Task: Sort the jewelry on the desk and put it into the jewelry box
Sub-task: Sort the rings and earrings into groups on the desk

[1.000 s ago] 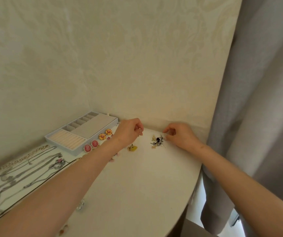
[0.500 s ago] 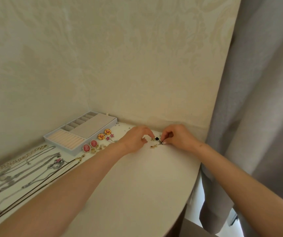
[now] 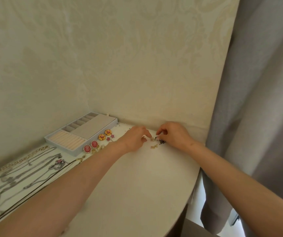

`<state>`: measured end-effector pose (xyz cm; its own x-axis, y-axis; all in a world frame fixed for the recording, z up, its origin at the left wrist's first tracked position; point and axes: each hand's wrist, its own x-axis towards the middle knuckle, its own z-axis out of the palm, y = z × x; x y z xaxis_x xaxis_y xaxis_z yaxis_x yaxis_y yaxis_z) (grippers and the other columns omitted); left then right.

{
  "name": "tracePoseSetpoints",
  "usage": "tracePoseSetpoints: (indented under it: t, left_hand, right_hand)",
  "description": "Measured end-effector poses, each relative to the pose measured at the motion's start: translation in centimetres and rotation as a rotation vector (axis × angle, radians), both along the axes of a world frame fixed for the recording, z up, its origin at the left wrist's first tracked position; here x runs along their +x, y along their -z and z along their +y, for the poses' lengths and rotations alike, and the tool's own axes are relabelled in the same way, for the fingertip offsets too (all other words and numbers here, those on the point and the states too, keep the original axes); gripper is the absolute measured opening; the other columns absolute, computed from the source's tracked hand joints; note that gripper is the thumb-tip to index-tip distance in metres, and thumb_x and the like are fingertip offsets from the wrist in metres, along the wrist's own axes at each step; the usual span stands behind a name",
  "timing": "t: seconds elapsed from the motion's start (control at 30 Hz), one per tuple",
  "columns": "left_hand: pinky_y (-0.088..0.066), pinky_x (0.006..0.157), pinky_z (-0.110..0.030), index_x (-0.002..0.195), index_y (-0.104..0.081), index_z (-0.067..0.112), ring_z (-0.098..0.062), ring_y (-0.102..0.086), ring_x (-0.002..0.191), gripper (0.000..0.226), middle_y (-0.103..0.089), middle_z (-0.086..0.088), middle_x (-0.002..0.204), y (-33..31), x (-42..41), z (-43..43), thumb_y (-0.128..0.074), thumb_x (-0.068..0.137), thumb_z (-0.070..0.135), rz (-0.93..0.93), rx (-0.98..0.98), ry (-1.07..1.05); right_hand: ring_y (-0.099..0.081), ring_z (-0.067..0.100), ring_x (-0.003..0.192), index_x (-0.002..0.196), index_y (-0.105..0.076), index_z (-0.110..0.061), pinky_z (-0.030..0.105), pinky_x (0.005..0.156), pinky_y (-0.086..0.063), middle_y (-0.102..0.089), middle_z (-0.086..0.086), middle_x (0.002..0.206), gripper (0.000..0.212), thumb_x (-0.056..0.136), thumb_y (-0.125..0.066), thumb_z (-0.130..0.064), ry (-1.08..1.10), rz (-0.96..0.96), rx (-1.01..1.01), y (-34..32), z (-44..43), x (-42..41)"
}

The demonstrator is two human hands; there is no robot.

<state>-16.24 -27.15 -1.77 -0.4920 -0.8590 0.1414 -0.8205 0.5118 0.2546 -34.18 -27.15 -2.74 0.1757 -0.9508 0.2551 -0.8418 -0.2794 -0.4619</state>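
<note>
A grey jewelry box (image 3: 72,150) with a ribbed cream ring pad and small compartments lies at the back left of the white desk (image 3: 137,185). Beside it sit two pink oval earrings (image 3: 90,146), two gold-and-pink round earrings (image 3: 104,134) and small pink stars (image 3: 110,137). Near the back wall lies a small cluster of gold and black earrings (image 3: 157,142). My left hand (image 3: 135,139) and my right hand (image 3: 173,134) meet over that cluster, fingers curled and pinching at tiny pieces. What each fingertip holds is too small to make out.
Several silver and gold chain necklaces (image 3: 22,170) are spread across the desk's left part. A grey curtain (image 3: 257,117) hangs at the right, past the desk's rounded edge. A patterned cream wall stands right behind the desk.
My left hand moved right from the yellow piece to the dark cluster, and both hands closed in over it. The cluster looks pulled apart, with a gold piece lying separate.
</note>
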Motion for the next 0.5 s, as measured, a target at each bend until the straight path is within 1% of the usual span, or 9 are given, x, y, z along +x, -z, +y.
tracePoseSetpoints:
  t: [0.1, 0.2, 0.23, 0.3, 0.33, 0.37, 0.4, 0.43, 0.5]
  left_hand:
    - [-0.038, 0.074, -0.015, 0.114, -0.063, 0.005, -0.024, -0.061, 0.095, 0.025, -0.057, -0.01, 0.115, -0.7, 0.1, 0.3, -0.052, 0.092, 0.001, 0.093, -0.02, -0.036]
    - [-0.042, 0.061, -0.01, 0.101, -0.065, 0.002, -0.025, -0.066, 0.088, 0.015, -0.058, -0.006, 0.101, -1.5, 0.5, 0.8, -0.052, 0.092, 0.001, 0.202, 0.006, -0.071]
    - [-0.044, 0.062, -0.011, 0.096, -0.065, 0.002, -0.024, -0.067, 0.086, 0.013, -0.059, -0.003, 0.095, -1.7, 0.7, 1.0, -0.053, 0.091, 0.001, 0.234, 0.015, -0.076]
    - [-0.05, 0.073, -0.024, 0.088, -0.065, 0.003, -0.025, -0.067, 0.084, 0.01, -0.061, 0.0, 0.085, -1.9, 0.9, 1.4, -0.056, 0.088, 0.0, 0.276, 0.039, -0.081]
    - [-0.051, 0.076, -0.029, 0.085, -0.064, 0.004, -0.025, -0.066, 0.084, 0.009, -0.062, -0.001, 0.082, -1.9, 1.0, 1.6, -0.057, 0.087, -0.001, 0.294, 0.06, -0.083]
    - [-0.052, 0.076, -0.029, 0.084, -0.064, 0.004, -0.024, -0.066, 0.082, 0.008, -0.064, -0.004, 0.08, -1.9, 1.0, 1.8, -0.058, 0.086, -0.001, 0.308, 0.081, -0.085]
    - [-0.052, 0.073, -0.024, 0.083, -0.063, 0.004, -0.022, -0.065, 0.079, 0.007, -0.066, -0.007, 0.08, -1.9, 0.9, 2.0, -0.06, 0.085, -0.001, 0.32, 0.099, -0.084]
    - [-0.05, 0.068, -0.017, 0.083, -0.063, 0.003, -0.019, -0.065, 0.075, 0.005, -0.067, -0.01, 0.082, -1.8, 0.8, 2.2, -0.06, 0.085, -0.001, 0.328, 0.115, -0.08]
    - [-0.045, 0.058, -0.008, 0.083, -0.062, 0.005, -0.011, -0.063, 0.068, 0.006, -0.067, -0.006, 0.08, -1.7, 0.7, 2.5, -0.061, 0.085, -0.001, 0.338, 0.136, -0.067]
  right_hand:
    - [-0.054, 0.01, 0.074, 0.088, -0.071, -0.024, 0.019, 0.054, -0.034, -0.058, -0.012, 0.073, 0.009, 0.08, -0.072, -0.025, 0.0, 0.065, 0.038, -0.1, -0.2, 0.4]
    - [-0.05, 0.008, 0.074, 0.087, -0.071, -0.023, 0.016, 0.053, -0.03, -0.049, -0.016, 0.069, 0.007, 0.081, -0.069, -0.021, 0.002, 0.068, 0.013, -0.2, -0.3, 0.3]
    - [-0.049, 0.008, 0.074, 0.087, -0.071, -0.023, 0.017, 0.053, -0.03, -0.049, -0.016, 0.069, 0.008, 0.081, -0.068, -0.019, 0.007, 0.047, 0.006, -0.2, -0.3, 0.2]
    - [-0.05, 0.009, 0.073, 0.085, -0.07, -0.023, 0.019, 0.057, -0.034, -0.053, -0.014, 0.072, 0.008, 0.08, -0.066, -0.018, 0.022, -0.025, -0.018, -0.3, -0.2, 0.0]
    - [-0.051, 0.009, 0.074, 0.084, -0.07, -0.023, 0.022, 0.061, -0.038, -0.056, -0.012, 0.075, 0.007, 0.08, -0.066, -0.018, 0.025, -0.069, -0.034, -0.4, -0.2, -0.1]
    - [-0.052, 0.009, 0.073, 0.083, -0.069, -0.023, 0.025, 0.064, -0.042, -0.06, -0.009, 0.078, 0.006, 0.08, -0.067, -0.018, 0.028, -0.119, -0.046, -0.5, -0.3, -0.1]
    - [-0.053, 0.007, 0.069, 0.081, -0.068, -0.023, 0.026, 0.066, -0.044, -0.062, -0.006, 0.079, 0.006, 0.08, -0.068, -0.017, 0.031, -0.179, -0.052, -0.7, -0.2, -0.2]
    - [-0.052, 0.003, 0.063, 0.08, -0.068, -0.022, 0.024, 0.064, -0.044, -0.064, -0.006, 0.078, 0.006, 0.08, -0.069, -0.015, 0.036, -0.247, -0.05, -0.8, -0.2, -0.2]
    - [-0.052, -0.001, 0.05, 0.075, -0.064, -0.018, 0.018, 0.055, -0.044, -0.063, -0.006, 0.069, 0.011, 0.08, -0.069, -0.009, 0.034, -0.416, -0.016, -1.3, 0.1, -0.2]
